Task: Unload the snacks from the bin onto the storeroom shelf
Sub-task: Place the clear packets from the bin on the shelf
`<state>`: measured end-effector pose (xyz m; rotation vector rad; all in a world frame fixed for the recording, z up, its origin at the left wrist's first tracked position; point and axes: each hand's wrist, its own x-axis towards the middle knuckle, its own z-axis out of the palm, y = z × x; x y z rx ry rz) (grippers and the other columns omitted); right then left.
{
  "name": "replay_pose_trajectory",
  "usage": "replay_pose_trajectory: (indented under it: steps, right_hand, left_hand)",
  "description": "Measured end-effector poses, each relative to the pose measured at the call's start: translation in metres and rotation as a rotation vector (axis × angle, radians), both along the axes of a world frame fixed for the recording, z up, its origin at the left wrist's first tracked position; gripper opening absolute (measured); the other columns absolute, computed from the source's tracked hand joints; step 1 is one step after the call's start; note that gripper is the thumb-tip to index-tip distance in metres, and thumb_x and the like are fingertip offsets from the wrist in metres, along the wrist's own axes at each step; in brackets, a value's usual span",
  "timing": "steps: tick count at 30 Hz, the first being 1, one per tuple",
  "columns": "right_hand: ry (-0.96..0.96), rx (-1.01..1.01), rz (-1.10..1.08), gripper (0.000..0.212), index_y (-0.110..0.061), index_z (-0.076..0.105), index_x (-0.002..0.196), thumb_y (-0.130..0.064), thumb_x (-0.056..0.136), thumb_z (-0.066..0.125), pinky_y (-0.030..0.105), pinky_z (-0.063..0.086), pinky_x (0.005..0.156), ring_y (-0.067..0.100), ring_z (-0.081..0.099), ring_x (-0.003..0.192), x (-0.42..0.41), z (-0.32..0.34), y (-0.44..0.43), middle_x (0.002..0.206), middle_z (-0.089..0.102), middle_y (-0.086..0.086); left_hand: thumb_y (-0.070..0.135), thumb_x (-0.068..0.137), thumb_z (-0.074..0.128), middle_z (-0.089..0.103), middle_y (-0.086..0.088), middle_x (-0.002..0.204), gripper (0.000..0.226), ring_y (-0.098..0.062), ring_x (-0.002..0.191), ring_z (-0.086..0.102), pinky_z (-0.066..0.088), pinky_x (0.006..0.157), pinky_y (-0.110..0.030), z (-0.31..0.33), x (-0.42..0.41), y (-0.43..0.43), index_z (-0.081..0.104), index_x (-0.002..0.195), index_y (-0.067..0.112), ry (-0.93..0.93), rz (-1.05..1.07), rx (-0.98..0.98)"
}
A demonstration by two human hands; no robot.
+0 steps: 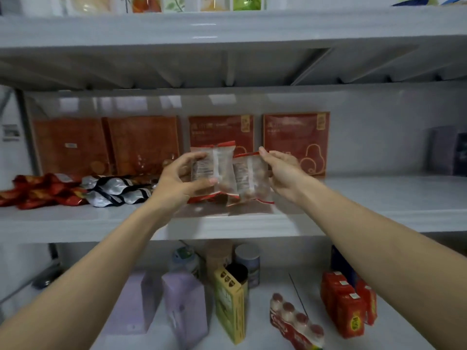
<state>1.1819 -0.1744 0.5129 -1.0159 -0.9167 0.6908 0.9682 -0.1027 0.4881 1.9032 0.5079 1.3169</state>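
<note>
Below the shelf (379, 205), nearest the camera, stood a purple carton (184, 306), a yellow box (230, 306), a bottle pack (295, 322) lying flat, and red cartons (346, 304). Both bare forearms reached up past the shelf's front edge.

Over the shelf's front middle, the left hand (177, 178) held a clear packet (223, 157) upright, its fingers curled round the packet's left side and the thumb pressed on the lower front. Just beside it, the right hand (283, 173) pinched the top right corner of a second packet (250, 178) between thumb and fingers. The two packets overlapped slightly, the second in front. Their red bottom seams seemed to touch the shelf, though blur made that hard to judge.

Toward the shelf's left end lay silver pouches (113, 190) and, further left, red wrappers (38, 193). Along the shelf's back stood a row of red boxes (295, 137).
</note>
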Motion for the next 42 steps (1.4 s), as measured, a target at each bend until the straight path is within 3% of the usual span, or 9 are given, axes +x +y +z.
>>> replay_pose_trajectory:
  steps: [3, 5, 10, 15, 23, 27, 30, 35, 42]
  right_hand:
    - [0.024, 0.013, 0.059, 0.024, -0.010, 0.058, 0.076, -0.020, 0.099, 0.059, 0.023, 0.054, 0.054, 0.007, 0.061, 0.049, 0.005, 0.008, 0.034, 0.063, 0.066, 0.000]
    - [0.030, -0.002, 0.106, 0.017, -0.008, 0.060, 0.089, -0.023, 0.098, 0.061, 0.028, 0.059, 0.065, 0.010, 0.064, 0.058, 0.009, 0.009, 0.054, 0.078, 0.069, 0.007]
    - [0.136, -0.026, 0.145, 0.031, 0.001, 0.061, 0.121, -0.020, 0.097, 0.062, 0.024, 0.055, 0.051, 0.014, 0.070, 0.062, 0.011, 0.011, 0.092, 0.091, 0.071, 0.012]
    - [0.161, -0.087, 0.140, 0.030, 0.001, 0.062, 0.119, -0.021, 0.097, 0.062, 0.022, 0.054, 0.048, 0.014, 0.072, 0.064, 0.012, 0.013, 0.124, 0.093, 0.073, 0.012]
    - [-0.001, -0.127, 0.055, 0.026, -0.007, 0.062, 0.108, -0.026, 0.092, 0.069, 0.053, 0.056, 0.090, 0.032, 0.072, 0.096, 0.023, -0.019, 0.173, 0.102, 0.075, 0.015]
    - [-0.092, -0.038, 0.007, 0.031, -0.009, 0.058, 0.113, -0.021, 0.089, 0.074, 0.039, 0.059, 0.079, 0.025, 0.073, 0.088, 0.024, -0.029, 0.182, 0.094, 0.074, 0.011]
    - [-0.195, -0.020, -0.048, 0.036, -0.008, 0.058, 0.116, -0.019, 0.087, 0.076, 0.027, 0.057, 0.069, 0.018, 0.072, 0.085, 0.022, -0.033, 0.182, 0.097, 0.073, 0.009]
    - [-0.291, -0.050, -0.103, 0.037, -0.013, 0.064, 0.111, -0.028, 0.082, 0.081, 0.044, 0.059, 0.087, 0.022, 0.073, 0.092, 0.032, -0.039, 0.190, 0.099, 0.074, 0.005]
    - [-0.399, -0.120, -0.040, 0.111, -0.020, 0.040, 0.147, -0.069, 0.055, 0.080, 0.043, 0.054, 0.098, 0.020, 0.064, 0.114, 0.031, -0.037, 0.184, 0.131, 0.063, 0.002]
  left_hand:
    - [0.014, 0.073, 0.084, 0.070, 0.003, 0.110, 0.054, -0.008, 0.100, 0.068, 0.057, 0.079, -0.024, 0.006, 0.002, 0.028, 0.064, 0.121, 0.026, -0.012, 0.069, 0.008]
    - [0.015, 0.073, 0.084, 0.071, 0.002, 0.111, 0.054, -0.012, 0.103, 0.068, 0.057, 0.082, -0.028, 0.007, 0.003, 0.046, 0.065, 0.122, 0.028, -0.016, 0.071, 0.001]
    - [0.013, 0.075, 0.083, 0.071, 0.007, 0.109, 0.054, 0.000, 0.097, 0.068, 0.055, 0.077, -0.017, 0.013, 0.007, 0.081, 0.064, 0.124, 0.027, 0.016, 0.094, -0.009]
    - [0.014, 0.075, 0.083, 0.070, 0.006, 0.111, 0.052, -0.006, 0.101, 0.067, 0.054, 0.082, -0.019, 0.014, 0.008, 0.121, 0.064, 0.121, 0.030, 0.089, 0.101, -0.047]
    - [0.023, 0.087, 0.073, 0.060, 0.024, 0.111, 0.044, 0.026, 0.086, 0.055, 0.043, 0.070, 0.001, 0.000, 0.013, 0.166, 0.057, 0.127, 0.031, 0.311, 0.081, 0.012]
    - [0.042, 0.082, 0.074, 0.059, 0.033, 0.113, 0.046, 0.022, 0.099, 0.055, 0.041, 0.085, -0.007, -0.005, 0.011, 0.175, 0.054, 0.123, 0.046, 0.407, 0.116, 0.118]
    - [0.068, 0.071, 0.073, 0.061, 0.018, 0.123, 0.061, 0.001, 0.116, 0.055, 0.041, 0.101, -0.022, -0.010, 0.009, 0.184, 0.056, 0.127, 0.050, 0.470, 0.163, 0.141]
    - [0.084, 0.068, 0.055, 0.054, 0.006, 0.135, 0.077, -0.016, 0.132, 0.037, 0.032, 0.113, -0.039, -0.014, 0.007, 0.188, 0.046, 0.138, 0.054, 0.550, 0.188, 0.167]
    - [0.059, 0.088, 0.055, 0.047, 0.002, 0.120, 0.053, -0.013, 0.115, 0.030, 0.026, 0.101, -0.030, -0.009, 0.006, 0.173, 0.050, 0.139, 0.045, 0.593, 0.295, 0.236]
